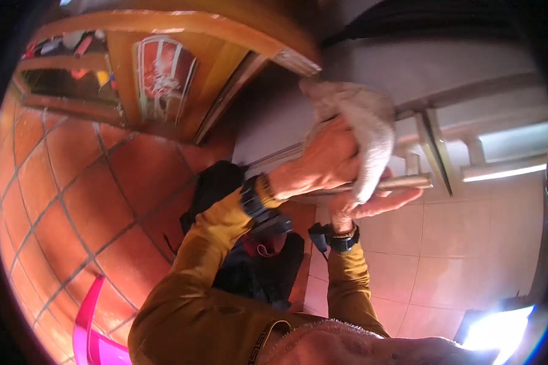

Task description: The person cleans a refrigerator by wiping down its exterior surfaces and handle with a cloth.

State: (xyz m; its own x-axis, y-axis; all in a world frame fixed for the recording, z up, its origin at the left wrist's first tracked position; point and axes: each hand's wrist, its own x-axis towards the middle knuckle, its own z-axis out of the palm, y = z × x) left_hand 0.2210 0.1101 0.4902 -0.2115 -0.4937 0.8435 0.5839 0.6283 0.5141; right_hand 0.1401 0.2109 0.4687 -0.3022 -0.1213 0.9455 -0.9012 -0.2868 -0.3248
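- Left hand [332, 158] clutches white cloth [377, 143]; loose fold could snag on rail [413, 182].
- Right hand [379, 207] at rail, grip unclear; weak hold might let it slip.

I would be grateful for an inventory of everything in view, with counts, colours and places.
cloth: 1, whitish, upper centre
bar: 1, beige, right of centre
slanted strip: 1, greyish-brown, right
wooden cabinet: 1, brown, upper left
small items: several, mixed colours, upper left, indistinct
floor tiles: many, terracotta, left
wall tiles: several, pale, right
curved piece: 1, pink, lower left
glare: 1, white, lower right
dark shape: count unclear, black, centre
wrist devices: 2, black, one per wrist
sleeves: 2, mustard, lower centre
left hand: 1, bare, gripping the cloth
right hand: 1, bare, at the bar
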